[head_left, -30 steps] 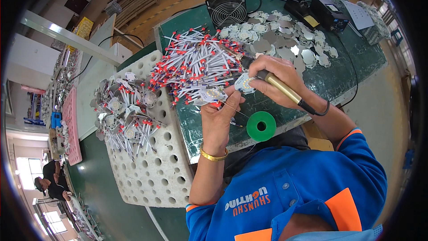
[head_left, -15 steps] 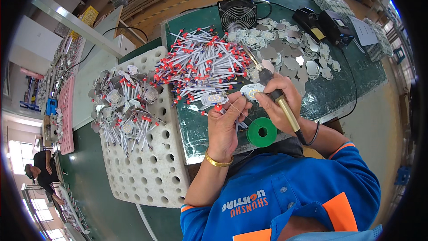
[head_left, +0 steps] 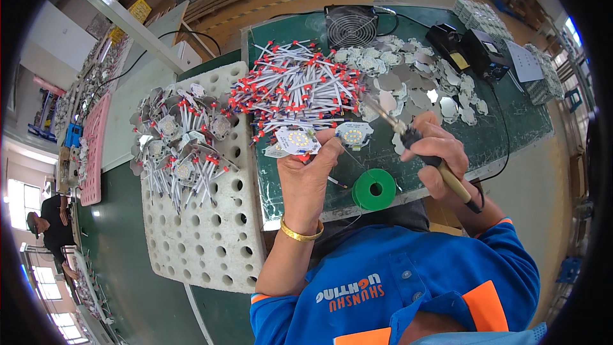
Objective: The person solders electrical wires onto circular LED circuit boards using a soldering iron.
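My left hand (head_left: pixel 308 169) is closed on a white LED circuit board (head_left: pixel 298 141), its yellow LEDs facing up. A second LED board (head_left: pixel 354 134) is just right of the fingertips; whether they touch it I cannot tell. Thin solder wire runs near these fingers, above a green solder spool (head_left: pixel 374 190) at the table's near edge. My right hand (head_left: pixel 439 153) grips a soldering iron (head_left: pixel 452 182) by its handle. The iron's metal tip points up and left, apart from both boards. Beyond my left hand lies a heap of white wires with red connectors (head_left: pixel 300 83).
Loose silver-backed boards (head_left: pixel 418 76) cover the table's far middle. Behind stand a black fan (head_left: pixel 351 27), an iron holder (head_left: pixel 449 48) and a black soldering station (head_left: pixel 485 54). At left, a white perforated panel (head_left: pixel 204 252) bears wired boards (head_left: pixel 182 147). Another person (head_left: pixel 54 227) is far left.
My right hand has drawn the soldering iron right, away from the boards. My left hand has shifted slightly left with its board, and the second board now shows apart from the right hand.
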`<state>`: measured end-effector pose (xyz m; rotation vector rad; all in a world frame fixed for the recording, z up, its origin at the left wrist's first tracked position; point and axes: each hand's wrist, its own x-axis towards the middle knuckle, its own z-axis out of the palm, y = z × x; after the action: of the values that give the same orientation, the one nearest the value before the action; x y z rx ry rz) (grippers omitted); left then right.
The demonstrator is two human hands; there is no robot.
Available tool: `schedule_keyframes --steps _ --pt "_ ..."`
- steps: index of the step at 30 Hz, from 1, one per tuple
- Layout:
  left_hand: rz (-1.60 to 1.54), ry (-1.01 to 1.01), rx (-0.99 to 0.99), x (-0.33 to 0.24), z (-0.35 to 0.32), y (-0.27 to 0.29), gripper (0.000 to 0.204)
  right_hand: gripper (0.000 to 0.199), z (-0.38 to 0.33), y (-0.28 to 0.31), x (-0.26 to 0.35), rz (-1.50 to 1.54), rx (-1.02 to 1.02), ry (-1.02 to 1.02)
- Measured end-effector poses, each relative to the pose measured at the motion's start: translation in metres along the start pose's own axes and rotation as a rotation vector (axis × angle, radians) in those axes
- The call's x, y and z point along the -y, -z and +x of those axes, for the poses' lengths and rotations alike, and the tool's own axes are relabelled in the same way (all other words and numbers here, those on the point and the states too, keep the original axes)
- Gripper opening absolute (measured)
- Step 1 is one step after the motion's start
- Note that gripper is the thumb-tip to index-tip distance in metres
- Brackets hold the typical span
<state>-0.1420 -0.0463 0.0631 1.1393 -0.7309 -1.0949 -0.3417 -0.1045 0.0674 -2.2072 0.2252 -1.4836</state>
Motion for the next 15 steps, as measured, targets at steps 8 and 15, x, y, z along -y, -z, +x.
schedule_keyframes --steps 8,15 --pt "-0.028 -0.065 0.01 -0.018 -0.007 0.002 0.017 0.019 0.007 0.006 0.01 0.094 0.085 -0.002" --pt "0.004 -0.116 -0.052 -0.021 -0.012 0.002 0.019 0.025 0.012 0.001 0.012 0.139 0.132 -0.009"
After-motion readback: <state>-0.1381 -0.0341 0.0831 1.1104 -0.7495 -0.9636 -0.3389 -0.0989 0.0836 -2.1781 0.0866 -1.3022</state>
